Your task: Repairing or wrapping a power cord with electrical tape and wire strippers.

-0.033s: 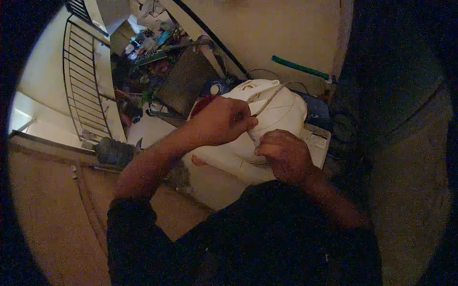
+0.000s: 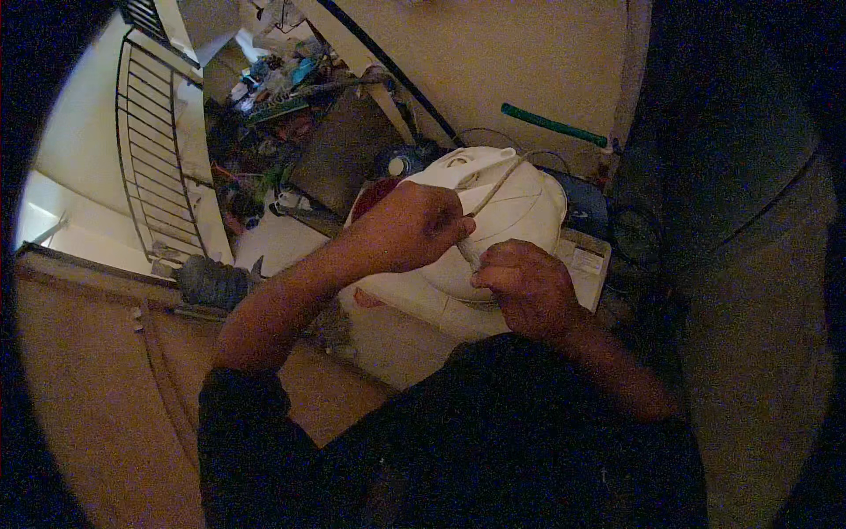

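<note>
A white rounded plastic appliance (image 2: 529,212) lies in front of me on a pale base (image 2: 586,273). A thin light-grey cord (image 2: 499,181) runs across its top to my hands. My left hand (image 2: 423,225) is closed round the cord. Just below it, toward the right, my right hand (image 2: 524,286) pinches a short whitish piece (image 2: 467,249) along the cord's line; I cannot make out what that piece is.
A cluttered heap (image 2: 273,88) stands at the back left, beside a black barred railing (image 2: 154,141). A green tube (image 2: 551,123) lies along the back wall. A grey object (image 2: 211,282) sits left of my forearm; dark cables (image 2: 630,247) hang at the right.
</note>
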Available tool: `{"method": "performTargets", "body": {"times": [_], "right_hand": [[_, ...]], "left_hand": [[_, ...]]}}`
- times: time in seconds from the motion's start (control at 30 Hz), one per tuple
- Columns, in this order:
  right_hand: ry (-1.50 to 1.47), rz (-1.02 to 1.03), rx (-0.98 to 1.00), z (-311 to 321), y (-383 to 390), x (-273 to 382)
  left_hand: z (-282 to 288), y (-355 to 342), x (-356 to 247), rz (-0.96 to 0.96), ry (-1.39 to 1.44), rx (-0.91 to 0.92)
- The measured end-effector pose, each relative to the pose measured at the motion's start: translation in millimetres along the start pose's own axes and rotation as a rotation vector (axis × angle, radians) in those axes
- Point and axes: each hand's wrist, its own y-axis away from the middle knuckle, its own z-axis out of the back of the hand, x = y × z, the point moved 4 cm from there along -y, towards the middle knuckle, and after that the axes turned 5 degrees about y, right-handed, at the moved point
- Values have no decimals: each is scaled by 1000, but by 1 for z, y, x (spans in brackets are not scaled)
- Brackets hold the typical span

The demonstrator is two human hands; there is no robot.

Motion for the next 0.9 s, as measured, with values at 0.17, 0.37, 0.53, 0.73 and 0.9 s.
{"method": "performTargets", "body": {"times": [0.17,0.37,0.53,0.73,0.9], "right_hand": [[-35,-30,-7,3,6,-5],[-110,-22,-64,2,18,-9],[-177,-73,-144,-3,27,-12],[-15,-28,-27,-1,21,-7],[52,-83,17,-2,19,-5]], "left_hand": [[-9,0,-1,-195,-148,-87],[-22,-3,17,-204,60,-69],[-27,-7,24,-216,140,-79],[-25,-6,26,-256,131,-168],[-21,-6,34,-181,196,-126]]}}
